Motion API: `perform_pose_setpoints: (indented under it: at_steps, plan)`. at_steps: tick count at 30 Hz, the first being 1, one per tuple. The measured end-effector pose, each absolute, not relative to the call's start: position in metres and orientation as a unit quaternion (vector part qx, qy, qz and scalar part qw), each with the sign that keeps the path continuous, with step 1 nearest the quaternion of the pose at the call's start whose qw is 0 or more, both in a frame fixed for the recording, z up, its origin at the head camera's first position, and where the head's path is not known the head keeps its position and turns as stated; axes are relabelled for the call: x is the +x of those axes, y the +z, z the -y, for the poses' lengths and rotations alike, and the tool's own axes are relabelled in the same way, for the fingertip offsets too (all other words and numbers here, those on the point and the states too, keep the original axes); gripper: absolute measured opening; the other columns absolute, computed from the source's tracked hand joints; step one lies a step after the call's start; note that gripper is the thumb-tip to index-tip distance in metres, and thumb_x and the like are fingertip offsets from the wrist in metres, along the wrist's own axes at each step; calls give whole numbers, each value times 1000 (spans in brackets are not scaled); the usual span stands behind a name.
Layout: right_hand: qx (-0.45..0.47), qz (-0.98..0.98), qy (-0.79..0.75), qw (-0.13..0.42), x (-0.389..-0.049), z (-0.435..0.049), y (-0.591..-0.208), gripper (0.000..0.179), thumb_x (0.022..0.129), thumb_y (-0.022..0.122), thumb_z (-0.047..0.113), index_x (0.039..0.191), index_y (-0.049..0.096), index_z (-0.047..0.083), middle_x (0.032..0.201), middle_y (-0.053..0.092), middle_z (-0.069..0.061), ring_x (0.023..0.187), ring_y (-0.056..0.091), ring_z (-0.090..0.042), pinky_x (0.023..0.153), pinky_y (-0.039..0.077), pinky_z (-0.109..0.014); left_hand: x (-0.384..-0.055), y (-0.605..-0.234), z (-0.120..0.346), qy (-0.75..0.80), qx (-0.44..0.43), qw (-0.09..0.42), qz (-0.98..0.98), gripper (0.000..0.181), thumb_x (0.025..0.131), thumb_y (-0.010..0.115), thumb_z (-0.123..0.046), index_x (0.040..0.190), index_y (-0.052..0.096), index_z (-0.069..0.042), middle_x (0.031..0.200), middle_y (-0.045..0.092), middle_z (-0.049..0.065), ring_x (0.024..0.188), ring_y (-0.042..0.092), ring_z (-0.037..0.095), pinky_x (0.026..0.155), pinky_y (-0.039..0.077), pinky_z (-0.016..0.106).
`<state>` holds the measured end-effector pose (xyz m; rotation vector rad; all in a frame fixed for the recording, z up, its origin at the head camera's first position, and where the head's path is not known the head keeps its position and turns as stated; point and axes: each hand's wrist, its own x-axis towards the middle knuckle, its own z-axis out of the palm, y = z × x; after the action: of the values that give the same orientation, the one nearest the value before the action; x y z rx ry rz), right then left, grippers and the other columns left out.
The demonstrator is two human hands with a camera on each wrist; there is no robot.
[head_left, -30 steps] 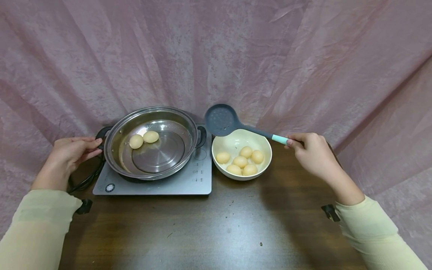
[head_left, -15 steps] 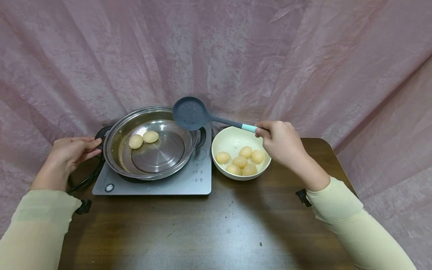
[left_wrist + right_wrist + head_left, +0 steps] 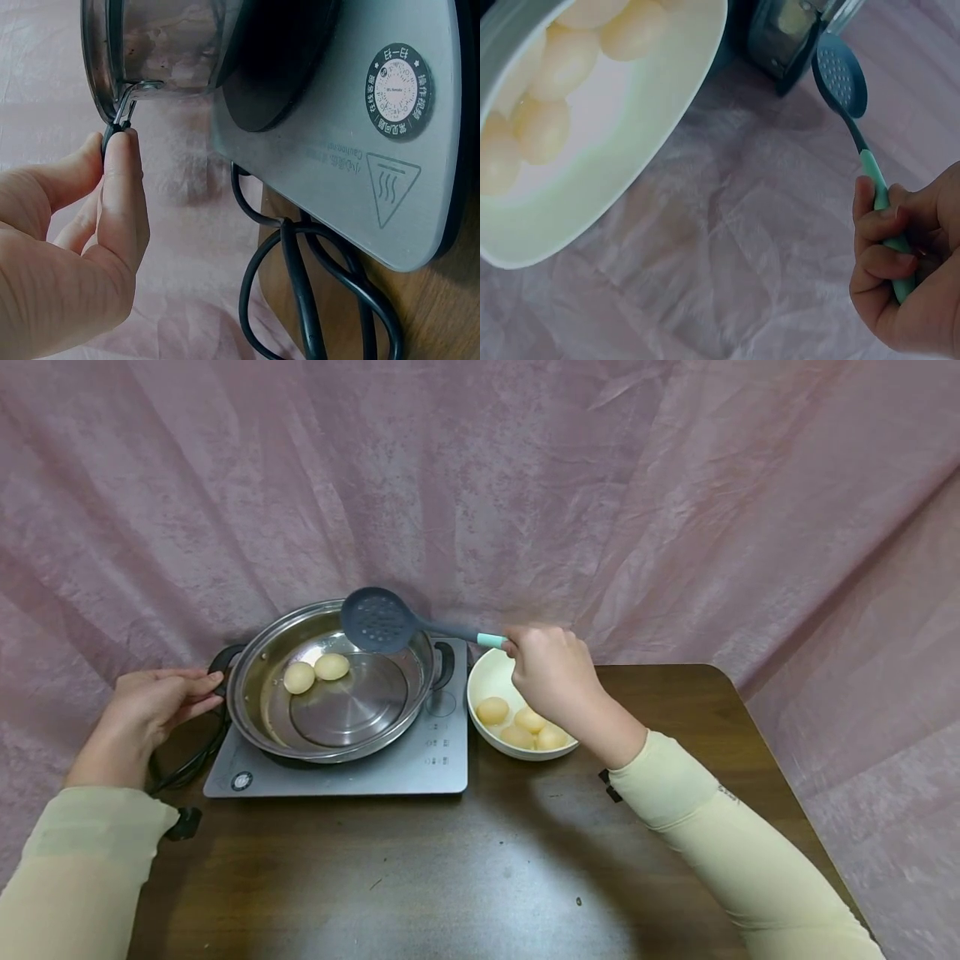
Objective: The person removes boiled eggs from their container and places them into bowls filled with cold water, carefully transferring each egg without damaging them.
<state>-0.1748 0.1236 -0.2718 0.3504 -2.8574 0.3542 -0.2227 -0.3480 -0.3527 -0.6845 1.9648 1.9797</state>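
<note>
My left hand [image 3: 150, 710] pinches the black left handle [image 3: 225, 658] of a steel pot [image 3: 352, 710]; the left wrist view shows thumb and fingers on it. Inside the pot sit two pale eggs [image 3: 299, 677], side by side in shallow liquid. My right hand [image 3: 558, 681] grips a slotted spoon by its mint handle [image 3: 875, 172], fingers curled round it. The grey slotted head [image 3: 378, 620] hangs over the pot's back right rim, with nothing on it. Below the right hand stands a cream bowl [image 3: 491, 672] holding several eggs [image 3: 492, 710], some hidden by that hand.
Under the pot lies a silver induction cooker [image 3: 337, 781] with its controls on the right. Black cable [image 3: 300, 292] loops beside its left edge. A pink curtain [image 3: 480, 485] hangs behind the brown wooden table [image 3: 450, 877]. The pot's right handle [image 3: 444, 665] points toward the bowl.
My right hand has carried the slotted spoon leftward, from above the bowl to over the pot's back right rim. The left hand keeps its hold on the pot handle.
</note>
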Motion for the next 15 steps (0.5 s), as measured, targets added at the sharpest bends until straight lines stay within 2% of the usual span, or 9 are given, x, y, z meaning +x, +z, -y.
perform_pose_setpoints:
  at_steps: [3,9,15]
  plan:
    - [129,978,99,130,-181,-113,-278,13,91,59,19,79,64,16,73,62,-1,68,61,-28,49,50,-46,-222,-354,349,690,-236,130,-671,20,72,81,-9,80,68,-21,76,66,-9,75,70,7,76,61,25]
    - [156,976,64,141,-187,-94,-289,7,88,60,14,85,66,13,78,64,-4,68,63,-28,47,51,-43,-222,-355,350,695,-232,129,-668,19,72,81,-8,78,69,-21,77,67,-9,75,70,6,76,61,24]
    - [149,980,43,123,-189,-84,-296,7,85,58,9,81,64,12,79,63,-3,70,63,-26,47,52,-41,-223,-355,349,695,-227,128,-670,19,71,82,-9,78,70,-22,77,66,-9,75,70,7,76,61,24]
